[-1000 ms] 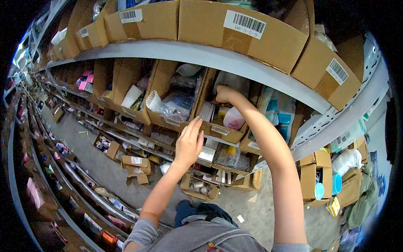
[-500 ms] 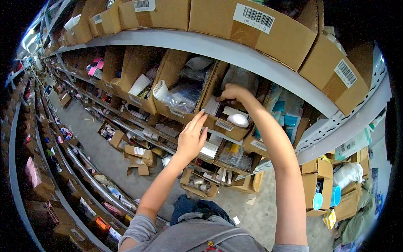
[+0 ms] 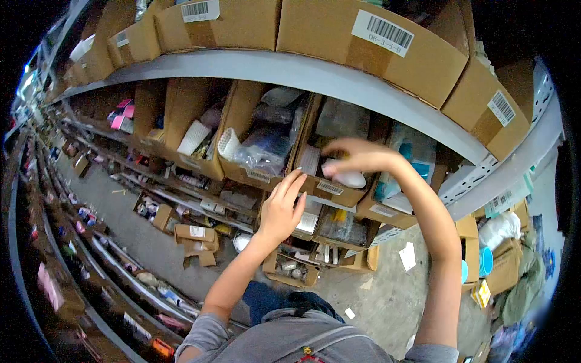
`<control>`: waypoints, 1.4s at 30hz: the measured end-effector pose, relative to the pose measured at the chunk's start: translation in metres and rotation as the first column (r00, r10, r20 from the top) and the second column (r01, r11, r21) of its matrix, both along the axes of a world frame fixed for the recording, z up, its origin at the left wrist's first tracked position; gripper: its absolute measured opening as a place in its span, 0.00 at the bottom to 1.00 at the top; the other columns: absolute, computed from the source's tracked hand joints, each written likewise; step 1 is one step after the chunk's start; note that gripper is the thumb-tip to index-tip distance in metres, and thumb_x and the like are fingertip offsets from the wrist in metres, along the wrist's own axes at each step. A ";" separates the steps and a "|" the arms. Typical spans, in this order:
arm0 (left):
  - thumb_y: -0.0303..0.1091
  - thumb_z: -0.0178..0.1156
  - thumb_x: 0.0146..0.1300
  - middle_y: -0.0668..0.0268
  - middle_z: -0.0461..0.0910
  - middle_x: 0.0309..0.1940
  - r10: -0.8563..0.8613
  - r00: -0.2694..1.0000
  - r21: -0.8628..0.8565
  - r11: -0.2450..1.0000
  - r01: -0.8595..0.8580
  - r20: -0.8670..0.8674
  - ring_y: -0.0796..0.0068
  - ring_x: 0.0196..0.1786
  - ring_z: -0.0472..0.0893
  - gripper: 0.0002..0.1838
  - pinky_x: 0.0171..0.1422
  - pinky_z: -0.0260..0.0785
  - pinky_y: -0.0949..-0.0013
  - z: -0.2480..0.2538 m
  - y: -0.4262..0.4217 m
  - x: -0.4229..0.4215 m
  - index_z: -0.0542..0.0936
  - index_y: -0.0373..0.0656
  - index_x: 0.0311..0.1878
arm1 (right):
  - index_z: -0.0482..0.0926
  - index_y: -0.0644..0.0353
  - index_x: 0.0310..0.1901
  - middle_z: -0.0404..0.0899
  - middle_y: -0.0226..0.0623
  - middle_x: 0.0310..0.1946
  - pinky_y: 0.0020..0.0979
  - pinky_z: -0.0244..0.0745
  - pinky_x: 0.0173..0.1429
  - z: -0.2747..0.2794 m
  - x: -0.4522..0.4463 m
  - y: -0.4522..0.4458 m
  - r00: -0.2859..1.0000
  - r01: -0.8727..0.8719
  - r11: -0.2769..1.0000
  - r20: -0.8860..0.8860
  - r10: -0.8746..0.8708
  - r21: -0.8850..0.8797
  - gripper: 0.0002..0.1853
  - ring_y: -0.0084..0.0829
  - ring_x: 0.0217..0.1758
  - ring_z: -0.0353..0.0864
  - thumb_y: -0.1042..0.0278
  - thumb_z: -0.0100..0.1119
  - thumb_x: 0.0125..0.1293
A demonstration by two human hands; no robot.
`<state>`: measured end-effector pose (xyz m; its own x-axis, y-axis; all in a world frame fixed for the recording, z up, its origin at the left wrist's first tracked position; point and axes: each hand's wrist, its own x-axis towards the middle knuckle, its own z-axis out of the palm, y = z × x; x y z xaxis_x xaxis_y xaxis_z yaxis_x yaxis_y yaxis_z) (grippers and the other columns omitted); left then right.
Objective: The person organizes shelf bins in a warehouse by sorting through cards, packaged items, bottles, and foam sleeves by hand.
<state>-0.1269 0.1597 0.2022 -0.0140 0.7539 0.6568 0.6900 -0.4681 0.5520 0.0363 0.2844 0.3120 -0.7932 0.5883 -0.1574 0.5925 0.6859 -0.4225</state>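
Observation:
My left hand (image 3: pixel 282 204) has its fingers stretched out, the tips at the front edge of an open cardboard box (image 3: pixel 345 195) with a barcode label. Nothing is in that hand. Inside the same box, my right hand (image 3: pixel 363 158) is smeared by motion, so I cannot make out whether its fingers hold anything. Just below it lies a white rounded object (image 3: pixel 351 179), partly covered by the hand. A stack of thin white pieces (image 3: pixel 310 160) sits on the box's left side, and a clear plastic-wrapped item (image 3: pixel 342 118) is farther back.
To the left stands a box (image 3: pixel 239 169) of clear bags and white foam netting. On the right, another box (image 3: pixel 387 209) holds blue packages. A grey shelf beam (image 3: pixel 242 58) runs above. Lower shelves and the floor carry more cartons (image 3: pixel 196 237). Blue cups (image 3: pixel 486 261) stand at the lower right.
My right hand has lifted from the stack of thin white pieces and moved toward the white rounded object. My left hand stays by the box edge. The view has shifted slightly.

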 end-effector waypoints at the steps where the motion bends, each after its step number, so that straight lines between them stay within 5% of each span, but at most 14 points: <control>1: 0.29 0.52 0.53 0.57 0.68 0.51 -0.024 1.000 0.005 1.000 0.024 0.004 0.56 0.52 0.69 0.19 0.53 0.62 0.64 0.001 0.002 -0.003 0.69 0.39 0.50 | 0.69 0.62 0.49 0.73 0.46 0.43 0.34 0.63 0.54 0.001 0.010 -0.015 0.994 -0.108 0.981 -0.013 0.111 0.163 0.33 0.41 0.51 0.69 0.42 0.56 0.48; 3: 0.29 0.53 0.53 0.58 0.68 0.51 -0.114 0.993 0.021 0.993 0.114 0.010 0.56 0.51 0.70 0.18 0.53 0.62 0.63 0.002 0.003 -0.012 0.70 0.40 0.49 | 0.71 0.64 0.46 0.73 0.46 0.43 0.36 0.62 0.55 -0.001 0.018 -0.020 0.992 -0.116 0.966 -0.018 0.123 0.230 0.27 0.43 0.50 0.69 0.51 0.58 0.49; 6: 0.27 0.54 0.51 0.59 0.69 0.49 -0.216 0.975 0.040 0.975 0.218 -0.055 0.61 0.47 0.72 0.19 0.49 0.66 0.66 0.007 -0.002 -0.031 0.70 0.39 0.50 | 0.71 0.62 0.47 0.72 0.47 0.44 0.38 0.63 0.52 0.004 0.026 -0.004 0.932 0.322 0.867 0.035 -0.362 0.381 0.24 0.45 0.49 0.69 0.65 0.61 0.45; 15: 0.26 0.56 0.49 0.58 0.71 0.47 -0.410 0.907 0.039 0.909 0.415 -0.095 0.63 0.42 0.74 0.19 0.43 0.69 0.68 0.001 -0.010 -0.091 0.71 0.37 0.48 | 0.72 0.59 0.46 0.72 0.45 0.44 0.38 0.65 0.52 -0.005 -0.003 -0.009 0.853 0.346 0.854 0.249 -0.459 0.388 0.24 0.43 0.51 0.68 0.63 0.63 0.44; 19: 0.26 0.57 0.48 0.58 0.71 0.46 -0.484 0.870 0.028 0.872 0.488 -0.096 0.63 0.40 0.74 0.19 0.42 0.69 0.67 -0.003 -0.013 -0.113 0.71 0.37 0.47 | 0.73 0.62 0.43 0.74 0.47 0.37 0.39 0.66 0.49 0.014 -0.018 -0.028 0.798 0.489 0.691 0.046 -0.601 0.533 0.21 0.45 0.45 0.71 0.62 0.59 0.48; 21: 0.25 0.57 0.48 0.58 0.72 0.46 -0.526 0.849 -0.067 0.850 0.523 -0.045 0.61 0.44 0.74 0.20 0.47 0.67 0.67 -0.001 -0.018 -0.123 0.71 0.37 0.48 | 0.76 0.63 0.34 0.76 0.46 0.27 0.34 0.70 0.36 0.024 -0.030 -0.043 0.820 0.523 0.577 -0.186 -0.541 0.627 0.12 0.42 0.29 0.75 0.65 0.58 0.49; 25: 0.26 0.57 0.48 0.58 0.72 0.46 -0.570 0.821 -0.072 0.821 0.567 -0.032 0.62 0.44 0.74 0.19 0.46 0.68 0.68 -0.006 -0.021 -0.131 0.72 0.37 0.47 | 0.75 0.64 0.28 0.73 0.46 0.22 0.36 0.69 0.31 0.042 -0.089 -0.061 0.872 0.464 0.735 -0.402 -0.281 0.494 0.09 0.45 0.29 0.74 0.66 0.56 0.52; 27: 0.29 0.56 0.50 0.59 0.72 0.45 -0.570 0.819 -0.001 0.821 0.571 -0.069 0.65 0.39 0.75 0.18 0.39 0.70 0.70 -0.010 -0.020 -0.130 0.72 0.37 0.47 | 0.75 0.66 0.29 0.75 0.45 0.26 0.32 0.70 0.35 0.034 -0.116 -0.047 0.946 0.255 0.815 -0.307 -0.101 0.521 0.07 0.40 0.29 0.75 0.71 0.57 0.50; 29: 0.28 0.55 0.50 0.60 0.72 0.45 -0.609 0.790 0.021 0.791 0.611 -0.073 0.65 0.39 0.75 0.18 0.39 0.70 0.70 -0.012 -0.023 -0.133 0.72 0.37 0.47 | 0.75 0.67 0.34 0.75 0.47 0.32 0.35 0.69 0.43 0.011 -0.139 -0.020 0.985 0.172 0.869 -0.081 -0.152 0.464 0.09 0.45 0.38 0.74 0.74 0.53 0.51; 32: 0.27 0.56 0.50 0.59 0.72 0.45 -0.616 0.785 -0.041 0.787 0.615 -0.058 0.64 0.41 0.75 0.18 0.41 0.69 0.69 -0.013 -0.029 -0.145 0.72 0.37 0.47 | 0.74 0.69 0.39 0.73 0.52 0.40 0.36 0.67 0.49 -0.030 -0.158 0.023 0.875 0.241 0.924 0.346 -0.339 0.296 0.14 0.46 0.44 0.72 0.79 0.46 0.48; 36: 0.26 0.56 0.49 0.59 0.72 0.45 -0.575 0.818 -0.079 0.816 0.572 -0.021 0.64 0.41 0.75 0.18 0.43 0.69 0.69 -0.017 -0.033 -0.167 0.72 0.38 0.47 | 0.74 0.70 0.39 0.72 0.54 0.41 0.36 0.67 0.49 -0.038 -0.182 0.041 0.738 0.413 0.888 0.498 -0.456 0.202 0.15 0.47 0.45 0.72 0.78 0.44 0.48; 40: 0.27 0.56 0.50 0.59 0.73 0.45 -0.528 0.849 -0.107 0.844 0.526 0.012 0.64 0.42 0.76 0.18 0.42 0.69 0.69 -0.021 -0.036 -0.180 0.73 0.39 0.46 | 0.73 0.70 0.40 0.71 0.56 0.41 0.40 0.66 0.50 -0.068 -0.170 0.091 0.709 0.544 0.750 0.272 -0.650 0.376 0.15 0.48 0.49 0.69 0.77 0.40 0.51; 41: 0.27 0.56 0.50 0.60 0.73 0.44 -0.522 0.853 -0.111 0.846 0.521 0.022 0.64 0.42 0.76 0.17 0.42 0.69 0.69 -0.021 -0.036 -0.181 0.73 0.39 0.46 | 0.73 0.69 0.40 0.70 0.56 0.43 0.42 0.63 0.53 -0.082 -0.149 0.109 0.809 0.576 0.611 -0.271 -0.523 0.543 0.15 0.48 0.50 0.69 0.75 0.41 0.53; 42: 0.27 0.56 0.50 0.60 0.73 0.44 -0.521 0.853 -0.111 0.847 0.520 0.025 0.64 0.42 0.76 0.17 0.42 0.69 0.69 -0.023 -0.036 -0.183 0.73 0.39 0.46 | 0.73 0.67 0.41 0.70 0.53 0.45 0.41 0.62 0.54 -0.081 -0.133 0.124 0.894 0.448 0.456 -0.371 -0.252 0.769 0.16 0.45 0.51 0.69 0.71 0.43 0.53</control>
<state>-0.3094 0.1234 0.1794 0.4043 0.7164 0.5686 0.3660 -0.6964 0.6173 -0.0969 0.4086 0.2313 -0.4414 0.6027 0.6648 0.8472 0.5240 0.0874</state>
